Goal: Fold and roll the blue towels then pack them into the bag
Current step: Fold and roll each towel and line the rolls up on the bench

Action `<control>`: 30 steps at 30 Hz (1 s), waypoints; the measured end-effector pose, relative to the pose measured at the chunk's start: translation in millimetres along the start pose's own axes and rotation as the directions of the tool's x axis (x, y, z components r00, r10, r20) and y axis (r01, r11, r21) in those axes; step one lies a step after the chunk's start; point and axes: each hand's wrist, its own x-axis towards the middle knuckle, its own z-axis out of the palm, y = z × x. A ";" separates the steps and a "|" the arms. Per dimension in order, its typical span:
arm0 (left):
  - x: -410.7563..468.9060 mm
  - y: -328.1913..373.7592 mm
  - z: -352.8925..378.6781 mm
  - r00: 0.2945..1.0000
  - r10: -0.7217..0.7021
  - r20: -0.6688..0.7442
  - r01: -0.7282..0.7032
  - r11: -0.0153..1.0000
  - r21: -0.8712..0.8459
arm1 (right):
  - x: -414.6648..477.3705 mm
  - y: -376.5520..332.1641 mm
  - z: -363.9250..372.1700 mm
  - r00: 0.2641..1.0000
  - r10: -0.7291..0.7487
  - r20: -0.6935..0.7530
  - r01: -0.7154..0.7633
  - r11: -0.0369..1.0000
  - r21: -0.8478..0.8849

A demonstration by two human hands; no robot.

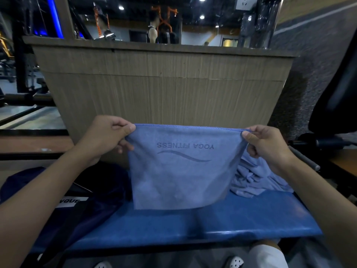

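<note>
Hands x2 (105,134) (269,145), held towel (181,171) x1, towel heap (255,176) x1, bag (96,190) x1, bench (231,219) x1.

Bare bench (212,219) between bag (92,190) (left) and towel pile (255,180)

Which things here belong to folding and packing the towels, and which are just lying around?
Job: blue towel pinched at its top corners by left hand and right hand; pile of crumpled towels on the blue bench; dark bag.
Lying about: wooden counter; black chair; gym machines; metal bar.
</note>
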 end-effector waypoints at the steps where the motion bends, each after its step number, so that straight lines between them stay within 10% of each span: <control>1: -0.4 2.0 0.4 0.999 -0.038 0.006 0.038 0.994 -0.100 | 1.9 -1.1 0.0 1.000 0.003 -0.009 -0.003 1.000 -0.005; 17: -6.6 -14.6 -11.2 0.901 -0.326 0.284 0.401 0.878 -0.262 | -3.2 8.5 -7.5 0.979 0.184 0.088 -0.166 0.969 -0.185; 30: 40.6 -54.8 16.0 0.922 -0.317 0.224 0.373 0.884 -0.283 | 38.8 52.7 16.6 0.959 0.262 0.108 -0.261 0.965 -0.027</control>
